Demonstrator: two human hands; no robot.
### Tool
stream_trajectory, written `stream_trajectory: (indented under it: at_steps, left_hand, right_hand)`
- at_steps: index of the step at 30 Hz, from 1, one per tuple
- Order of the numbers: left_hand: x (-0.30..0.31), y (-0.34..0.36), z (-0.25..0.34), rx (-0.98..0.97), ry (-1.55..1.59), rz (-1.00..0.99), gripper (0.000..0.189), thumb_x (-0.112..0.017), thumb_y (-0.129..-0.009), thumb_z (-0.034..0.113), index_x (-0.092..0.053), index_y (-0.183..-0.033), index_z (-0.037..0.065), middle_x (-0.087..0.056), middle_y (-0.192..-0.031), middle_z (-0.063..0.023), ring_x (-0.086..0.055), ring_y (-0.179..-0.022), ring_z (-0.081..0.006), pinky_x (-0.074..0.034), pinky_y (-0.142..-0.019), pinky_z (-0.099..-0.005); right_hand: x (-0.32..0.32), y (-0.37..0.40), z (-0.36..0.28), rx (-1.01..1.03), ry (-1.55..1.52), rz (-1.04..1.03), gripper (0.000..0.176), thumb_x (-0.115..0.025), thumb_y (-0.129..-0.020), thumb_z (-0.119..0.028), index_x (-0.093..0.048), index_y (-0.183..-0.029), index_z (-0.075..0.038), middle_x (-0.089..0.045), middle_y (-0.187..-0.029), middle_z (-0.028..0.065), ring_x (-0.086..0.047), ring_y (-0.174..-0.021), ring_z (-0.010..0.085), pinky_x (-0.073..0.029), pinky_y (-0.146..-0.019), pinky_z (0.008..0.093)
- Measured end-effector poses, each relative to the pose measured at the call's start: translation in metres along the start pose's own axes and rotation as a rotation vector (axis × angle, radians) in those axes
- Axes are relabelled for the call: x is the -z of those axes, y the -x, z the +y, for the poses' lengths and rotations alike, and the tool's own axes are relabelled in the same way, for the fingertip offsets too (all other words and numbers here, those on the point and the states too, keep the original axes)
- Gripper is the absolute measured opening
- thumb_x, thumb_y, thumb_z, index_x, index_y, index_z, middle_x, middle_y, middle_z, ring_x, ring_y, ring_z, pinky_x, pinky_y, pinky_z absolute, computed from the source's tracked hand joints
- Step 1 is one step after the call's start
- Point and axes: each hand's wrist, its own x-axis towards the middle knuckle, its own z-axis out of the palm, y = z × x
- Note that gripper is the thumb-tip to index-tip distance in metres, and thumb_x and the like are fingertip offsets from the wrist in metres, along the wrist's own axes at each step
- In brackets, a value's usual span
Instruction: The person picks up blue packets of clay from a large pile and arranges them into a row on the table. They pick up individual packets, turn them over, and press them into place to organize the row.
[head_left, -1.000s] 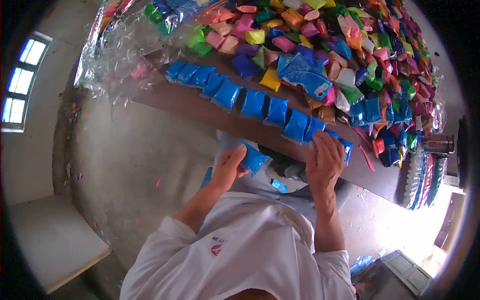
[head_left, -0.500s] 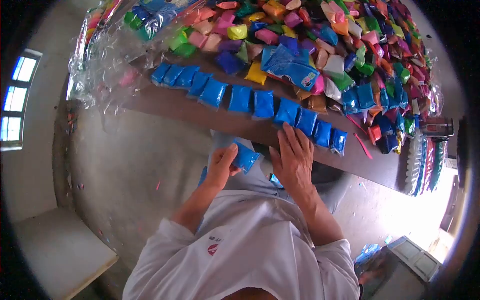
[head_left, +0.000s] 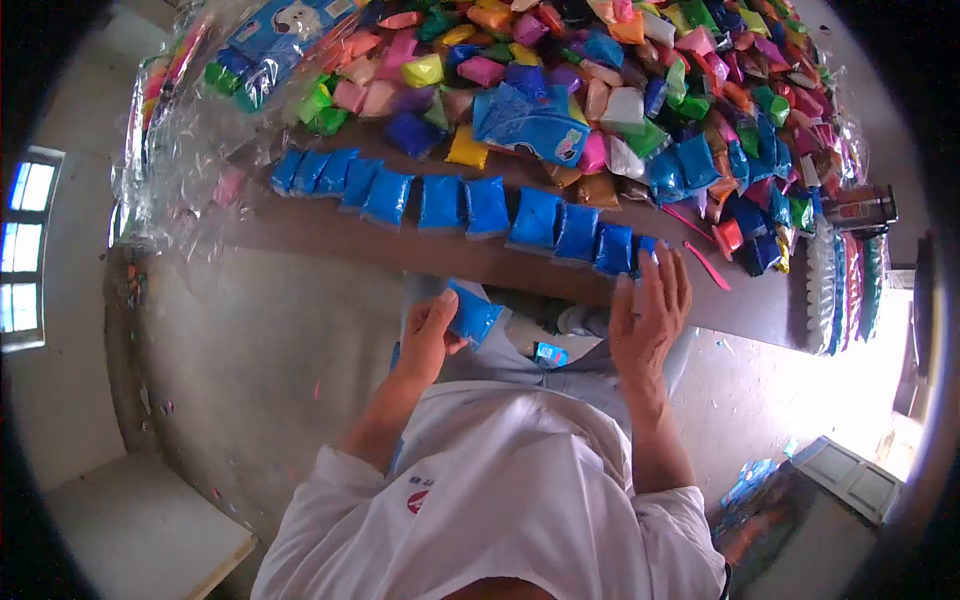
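Observation:
My left hand [head_left: 430, 335] is closed on a soft blue packet [head_left: 475, 318], held over my lap in front of the table edge. A row of several blue packets [head_left: 487, 206] lies along the near side of the brown table [head_left: 400, 255]. My right hand [head_left: 652, 325] reaches to the right end of that row, fingers stretched out. Its fingertips lie over the last packet [head_left: 647, 246] and partly hide it. Beside the fingers is another blue packet [head_left: 613, 248].
A large heap of colourful packets [head_left: 625, 105] covers the far side of the table, with a flat blue printed bag [head_left: 530, 125] on it. Clear plastic wrap [head_left: 190, 150] hangs at the left. Pink plastic tools [head_left: 706, 265] and a dark jar [head_left: 860, 207] are at the right.
My right hand has moved right along the row, from its middle right part to its end packet. My left hand keeps hold of its blue packet. The view has shifted a little.

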Motion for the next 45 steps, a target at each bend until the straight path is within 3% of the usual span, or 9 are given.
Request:
stream_trajectory:
  at_steps: [9,11,20,23,25,27,30,40,45]
  left_hand:
    - [-0.006,-0.004,0.000,-0.062,0.061,-0.063,0.043,-0.062,-0.079,0.046,-0.046,-0.092,0.008,-0.048,-0.071,-0.0019,-0.050,-0.060,-0.0112,-0.044,-0.050,-0.0285]
    - [-0.016,-0.001,0.008,-0.193,0.037,-0.079,0.044,-0.047,-0.090,0.041,-0.049,-0.060,0.010,-0.047,-0.054,0.0007,-0.038,-0.044,-0.0042,-0.025,-0.040,-0.0203]
    - [-0.014,-0.006,0.018,-0.160,0.024,-0.024,0.041,-0.046,-0.090,0.041,-0.050,-0.064,0.010,-0.047,-0.055,0.0011,-0.040,-0.045,-0.0036,-0.029,-0.041,-0.0194]
    - [-0.012,-0.009,0.020,-0.184,0.002,-0.072,0.042,-0.046,-0.090,0.043,-0.051,-0.065,0.010,-0.047,-0.055,0.0016,-0.040,-0.045,-0.0037,-0.030,-0.042,-0.0192]
    - [-0.016,-0.005,0.024,-0.184,-0.044,-0.053,0.042,-0.046,-0.090,0.043,-0.052,-0.065,0.010,-0.047,-0.055,0.0018,-0.040,-0.045,-0.0037,-0.031,-0.042,-0.0194]
    - [-0.023,-0.002,0.025,-0.183,-0.092,-0.032,0.042,-0.047,-0.089,0.044,-0.052,-0.066,0.010,-0.047,-0.055,0.0020,-0.040,-0.045,-0.0037,-0.031,-0.042,-0.0195]
    - [-0.029,0.001,0.021,-0.204,-0.115,0.006,0.043,-0.046,-0.089,0.046,-0.053,-0.067,0.010,-0.047,-0.055,0.0024,-0.041,-0.046,-0.0036,-0.030,-0.042,-0.0200]
    - [-0.024,0.004,0.020,-0.210,-0.134,-0.096,0.042,-0.042,-0.091,0.045,-0.053,-0.076,0.008,-0.048,-0.058,0.0009,-0.040,-0.049,-0.0035,-0.029,-0.043,-0.0200]
    - [-0.023,-0.002,0.014,-0.247,-0.144,-0.184,0.045,-0.038,-0.092,0.047,-0.052,-0.075,0.008,-0.049,-0.057,-0.0005,-0.041,-0.048,-0.0048,-0.030,-0.043,-0.0201]
  right_hand:
    - [-0.002,0.014,0.025,-0.165,-0.062,-0.020,0.036,-0.059,-0.080,-0.016,-0.054,-0.112,0.001,-0.052,-0.121,0.0174,-0.046,-0.113,0.0349,-0.033,-0.097,0.0431]
    - [-0.004,0.014,0.025,-0.159,-0.072,-0.043,0.037,-0.060,-0.079,-0.017,-0.055,-0.111,0.001,-0.052,-0.120,0.0173,-0.046,-0.113,0.0346,-0.034,-0.096,0.0430]
    - [0.002,0.018,0.014,-0.098,-0.123,0.176,0.028,-0.061,-0.078,-0.008,-0.057,-0.105,0.001,-0.057,-0.110,0.0179,-0.052,-0.104,0.0327,-0.040,-0.090,0.0393]
    - [0.005,0.036,-0.002,-0.123,-0.304,0.143,0.025,-0.062,-0.079,-0.007,-0.058,-0.102,0.001,-0.062,-0.097,0.0127,-0.059,-0.087,0.0256,-0.046,-0.077,0.0333]
    - [0.003,0.043,-0.030,-0.627,-0.941,-0.290,0.022,-0.064,-0.081,-0.012,-0.058,-0.097,0.001,-0.062,-0.082,0.0063,-0.059,-0.073,0.0164,-0.047,-0.066,0.0266]
    - [-0.001,0.040,-0.054,-0.868,-1.265,-0.528,0.022,-0.059,-0.085,-0.018,-0.058,-0.098,0.000,-0.061,-0.077,0.0051,-0.053,-0.062,0.0077,-0.040,-0.052,0.0195]
    - [-0.008,0.032,-0.073,-0.904,-1.448,-0.728,0.022,-0.060,-0.085,-0.022,-0.058,-0.092,-0.001,-0.059,-0.072,0.0042,-0.052,-0.060,0.0075,-0.040,-0.050,0.0198]
    - [-0.046,0.033,-0.079,-0.834,-1.683,-0.615,0.011,-0.057,-0.088,-0.017,-0.058,-0.082,-0.008,-0.056,-0.065,0.0010,-0.051,-0.054,0.0074,-0.039,-0.046,0.0198]
    - [-0.047,0.034,-0.078,-0.987,-1.714,-0.552,0.017,-0.054,-0.089,-0.017,-0.059,-0.079,-0.005,-0.055,-0.065,0.0012,-0.046,-0.055,0.0078,-0.037,-0.049,0.0224]
